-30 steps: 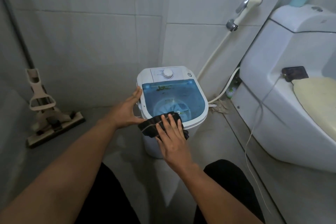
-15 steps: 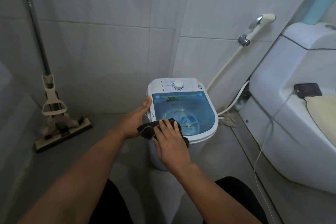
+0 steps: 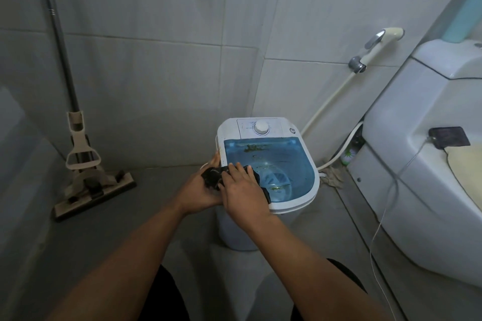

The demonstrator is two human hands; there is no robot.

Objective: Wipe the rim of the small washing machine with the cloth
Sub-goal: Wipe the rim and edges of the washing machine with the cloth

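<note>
While the right hand (image 3: 241,190) presses the limp dark cloth (image 3: 212,176) flat on the washing machine's rim (image 3: 294,207), the left hand (image 3: 200,189) pinches its bunched end; soft, light, best held gathered.

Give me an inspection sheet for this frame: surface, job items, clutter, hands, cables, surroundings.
Surface: grey bathroom floor, looks bare near the machine.
Job's things: small washing machine, white rim, blue translucent lid with greenish smears; dark cloth on the rim's near-left corner.
Clutter: rag on the floor beside the machine.
Hands: right hand flat on the cloth; left hand against the machine's left side, touching the cloth.
Cables: thin white cable from a dark device on the toilet.
Surroundings: mop, bidet sprayer.
</note>
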